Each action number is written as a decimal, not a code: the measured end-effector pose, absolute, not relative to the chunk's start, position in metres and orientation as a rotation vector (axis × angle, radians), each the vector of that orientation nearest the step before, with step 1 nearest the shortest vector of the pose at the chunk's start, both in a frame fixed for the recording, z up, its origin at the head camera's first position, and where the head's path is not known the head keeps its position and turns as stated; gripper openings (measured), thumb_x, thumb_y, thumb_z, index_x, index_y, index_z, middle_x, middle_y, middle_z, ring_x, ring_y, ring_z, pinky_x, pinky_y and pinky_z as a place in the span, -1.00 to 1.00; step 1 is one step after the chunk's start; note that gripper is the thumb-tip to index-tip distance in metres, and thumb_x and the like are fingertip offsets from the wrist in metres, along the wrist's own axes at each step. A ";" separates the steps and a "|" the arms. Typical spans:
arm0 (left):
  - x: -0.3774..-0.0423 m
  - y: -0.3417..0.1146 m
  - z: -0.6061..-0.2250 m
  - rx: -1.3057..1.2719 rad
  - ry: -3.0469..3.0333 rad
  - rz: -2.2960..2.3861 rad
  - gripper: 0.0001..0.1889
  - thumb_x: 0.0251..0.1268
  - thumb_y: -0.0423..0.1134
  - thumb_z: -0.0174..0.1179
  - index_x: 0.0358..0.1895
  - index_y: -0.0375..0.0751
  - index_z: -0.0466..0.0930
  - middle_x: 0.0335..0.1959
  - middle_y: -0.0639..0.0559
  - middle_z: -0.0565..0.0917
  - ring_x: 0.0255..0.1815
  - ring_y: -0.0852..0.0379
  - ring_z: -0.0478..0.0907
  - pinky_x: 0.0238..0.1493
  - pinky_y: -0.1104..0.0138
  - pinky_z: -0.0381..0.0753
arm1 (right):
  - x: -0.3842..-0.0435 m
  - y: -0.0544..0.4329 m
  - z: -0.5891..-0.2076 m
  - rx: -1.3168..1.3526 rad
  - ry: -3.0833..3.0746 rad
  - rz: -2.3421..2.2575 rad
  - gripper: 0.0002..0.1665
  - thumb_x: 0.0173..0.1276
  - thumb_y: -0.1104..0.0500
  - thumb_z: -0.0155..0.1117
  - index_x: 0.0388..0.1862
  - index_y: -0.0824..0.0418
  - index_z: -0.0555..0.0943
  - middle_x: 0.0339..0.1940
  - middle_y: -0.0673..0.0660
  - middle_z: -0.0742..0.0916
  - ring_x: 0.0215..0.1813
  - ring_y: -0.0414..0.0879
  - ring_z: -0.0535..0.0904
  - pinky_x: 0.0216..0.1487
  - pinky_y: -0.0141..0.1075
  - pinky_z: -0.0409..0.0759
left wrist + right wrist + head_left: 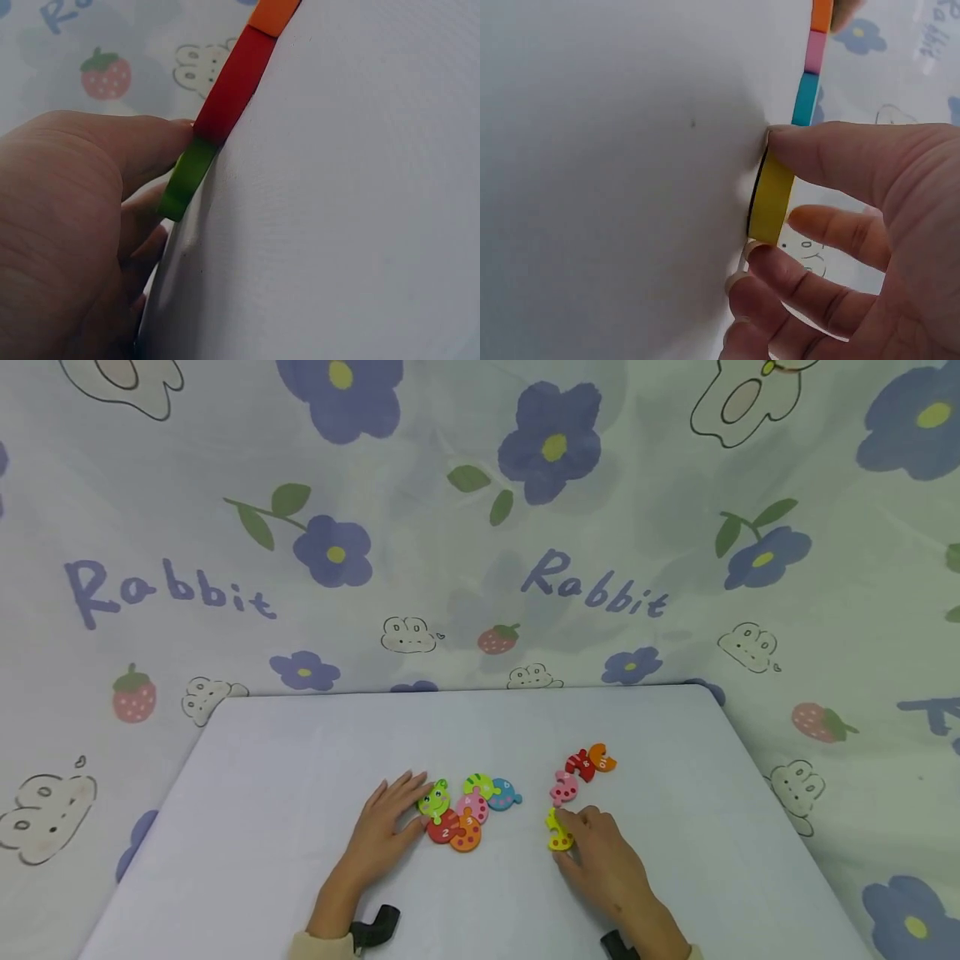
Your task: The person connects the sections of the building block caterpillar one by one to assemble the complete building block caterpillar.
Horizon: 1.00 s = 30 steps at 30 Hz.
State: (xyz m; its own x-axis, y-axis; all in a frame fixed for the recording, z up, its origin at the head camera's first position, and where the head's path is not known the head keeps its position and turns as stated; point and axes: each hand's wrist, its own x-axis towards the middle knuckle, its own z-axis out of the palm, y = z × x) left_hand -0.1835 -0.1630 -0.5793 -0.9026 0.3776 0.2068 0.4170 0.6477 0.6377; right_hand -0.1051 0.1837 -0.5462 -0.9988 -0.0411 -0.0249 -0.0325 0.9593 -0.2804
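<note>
On the white table, a row of joined caterpillar puzzle pieces lies in the middle: a green smiling head point(435, 802), a red piece point(443, 827) marked 2, an orange piece point(466, 834), a pink one point(473, 806), a striped green one point(478, 787) and a blue one point(502, 794). My left hand point(386, 827) rests beside the head, its extended fingers and thumb touching the head and red piece from the left. Between thumb and fingers, my right hand point(603, 856) pinches a yellow spotted piece point(558, 832), also visible edge-on in the right wrist view.
Beyond the right hand lie a pink spotted piece point(564, 787), a striped red piece point(580, 765) and an orange piece point(602, 757), close together in a slanting line. The white tabletop point(262, 827) ends at a patterned cloth point(420, 568) behind it.
</note>
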 end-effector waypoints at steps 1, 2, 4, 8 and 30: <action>-0.183 -0.163 -0.579 -0.674 -2.800 -1.102 -0.43 0.43 -0.18 0.38 0.48 -0.01 0.53 0.56 0.03 0.42 0.64 -0.13 0.17 0.63 -0.20 -0.12 | -0.106 0.184 -0.546 -0.079 3.081 -0.436 -0.22 0.16 -0.06 0.68 0.37 0.05 0.64 0.02 0.08 0.63 -0.04 -0.06 0.49 -0.06 -0.25 0.75; -0.183 -0.163 -0.579 -0.673 -2.799 -1.100 -0.43 0.42 -0.18 0.38 0.47 -0.01 0.53 0.56 0.03 0.42 0.64 -0.13 0.17 0.63 -0.20 -0.12 | -0.107 0.184 -0.546 -0.105 3.083 -0.433 -0.21 0.16 -0.05 0.68 0.37 0.04 0.64 0.03 0.07 0.63 -0.02 -0.07 0.49 -0.04 -0.25 0.75; -0.184 -0.163 -0.579 -0.674 -2.795 -1.095 -0.43 0.42 -0.18 0.38 0.47 -0.01 0.53 0.56 0.03 0.42 0.64 -0.12 0.18 0.63 -0.20 -0.11 | -0.109 0.185 -0.546 -0.169 3.079 -0.436 -0.23 0.18 -0.03 0.68 0.37 0.02 0.63 0.07 0.04 0.62 0.03 -0.07 0.49 0.02 -0.25 0.74; -0.184 -0.163 -0.579 -0.677 -2.792 -1.091 -0.42 0.42 -0.17 0.38 0.48 0.01 0.53 0.56 0.05 0.42 0.64 -0.11 0.17 0.63 -0.20 -0.11 | -0.113 0.186 -0.544 -0.288 3.055 -0.449 -0.33 0.21 -0.03 0.65 0.31 -0.04 0.66 0.07 -0.02 0.61 0.05 -0.10 0.47 0.04 -0.25 0.72; -0.181 -0.162 -0.578 -0.665 -2.802 -1.104 -0.43 0.43 -0.16 0.38 0.47 -0.01 0.53 0.56 0.05 0.42 0.64 -0.11 0.18 0.63 -0.19 -0.11 | -0.131 0.180 -0.535 -0.308 3.046 -0.607 -0.38 0.23 -0.01 0.64 0.27 -0.01 0.67 0.01 -0.04 0.60 -0.04 -0.19 0.53 0.08 -0.21 0.72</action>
